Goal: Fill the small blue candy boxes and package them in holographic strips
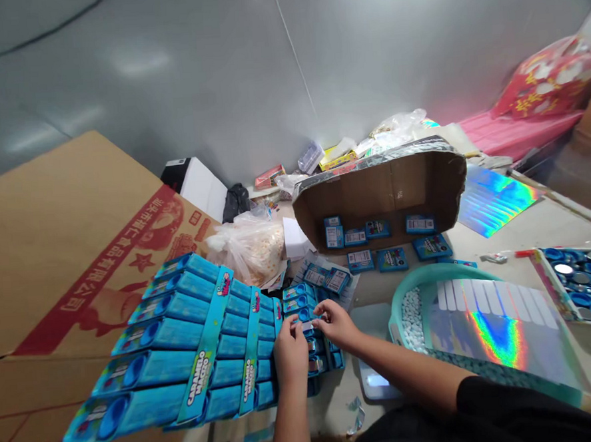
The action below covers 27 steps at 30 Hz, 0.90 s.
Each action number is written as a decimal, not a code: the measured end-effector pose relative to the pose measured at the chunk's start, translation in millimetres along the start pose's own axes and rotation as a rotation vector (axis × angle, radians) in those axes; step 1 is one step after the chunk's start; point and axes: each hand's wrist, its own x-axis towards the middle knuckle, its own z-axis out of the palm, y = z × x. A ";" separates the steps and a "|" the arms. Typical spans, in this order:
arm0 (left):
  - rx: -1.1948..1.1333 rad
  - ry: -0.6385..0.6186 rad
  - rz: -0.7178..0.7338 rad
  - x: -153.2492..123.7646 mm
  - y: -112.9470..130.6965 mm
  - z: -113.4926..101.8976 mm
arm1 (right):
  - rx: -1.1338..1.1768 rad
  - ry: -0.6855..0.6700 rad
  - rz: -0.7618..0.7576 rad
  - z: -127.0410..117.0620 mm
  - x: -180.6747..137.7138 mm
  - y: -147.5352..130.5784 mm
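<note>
My left hand (290,352) and my right hand (334,323) meet over a small blue box (308,327) at the right end of a fanned stack of long blue packages (183,348). Both hands have their fingers curled and pinched on that small box. More small blue boxes (300,298) lie in rows just above and below the hands. The long packages are bound with turquoise printed strips (205,373) and rest on the table's left part.
A cardboard tray (388,188) with small blue boxes lies tipped ahead. A teal basket (410,282) holding white pellets and a holographic sticker sheet (497,329) sits right. A tray of blue caps (587,283) is far right. A large printed carton (61,248) fills the left.
</note>
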 end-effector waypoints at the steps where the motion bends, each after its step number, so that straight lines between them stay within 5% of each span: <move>1: 0.005 0.009 0.010 0.9 0.5 -0.2 | 0.010 0.011 0.005 -0.3 0.2 0.5; 9: -0.011 0.070 0.072 -17.2 5.4 -2.0 | 0.119 -0.016 0.041 3.2 -18.2 13.9; 15: -0.229 0.066 0.057 -45.9 4.8 -2.6 | 0.188 0.055 0.148 -6.4 -25.1 12.6; 21: -0.617 -0.070 -0.118 -66.9 -3.1 2.3 | 0.006 -0.084 -0.073 -22.9 -23.6 -38.0; 27: -0.881 -0.257 -0.145 -51.9 2.7 -1.4 | -0.220 -0.207 -0.322 -12.2 -27.4 -54.7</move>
